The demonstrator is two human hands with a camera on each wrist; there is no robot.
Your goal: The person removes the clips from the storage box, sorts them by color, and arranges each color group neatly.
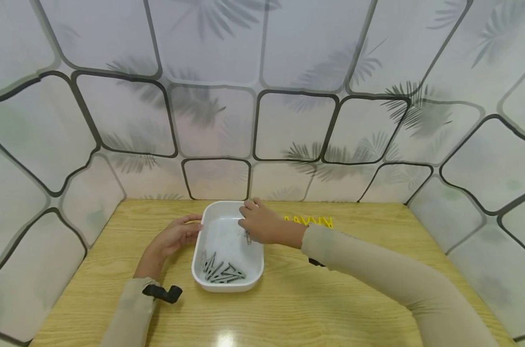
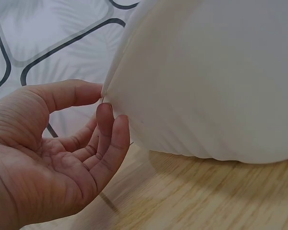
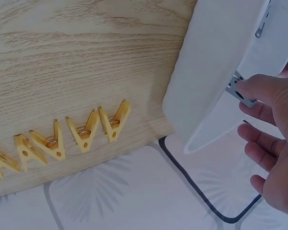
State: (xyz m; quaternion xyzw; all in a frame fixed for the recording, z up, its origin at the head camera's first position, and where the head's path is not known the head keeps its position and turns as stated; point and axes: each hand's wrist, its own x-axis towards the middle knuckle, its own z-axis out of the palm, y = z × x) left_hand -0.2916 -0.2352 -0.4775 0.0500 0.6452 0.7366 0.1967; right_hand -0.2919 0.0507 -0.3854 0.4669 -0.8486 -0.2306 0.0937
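A white plastic tub (image 1: 227,287) stands on the table, with several grey clothespins (image 1: 221,274) lying at its near end. My left hand (image 1: 175,236) is at the tub's left side; in the left wrist view its thumb and fingertips pinch the rim. At the far right rim is my right hand (image 1: 262,224). Between its thumb and forefinger it holds a grey clothespin (image 3: 242,96), whose jaws are at the rim. Another grey clothespin (image 3: 259,31) shows on the tub's inner side, nearer to me along the same edge.
Several yellow clothespins (image 3: 81,134) stand in a row along the table's back edge, right of the tub and partly behind my right arm. A patterned cloth wall (image 1: 297,125) closes off the wooden table (image 1: 305,299) at the back and sides.
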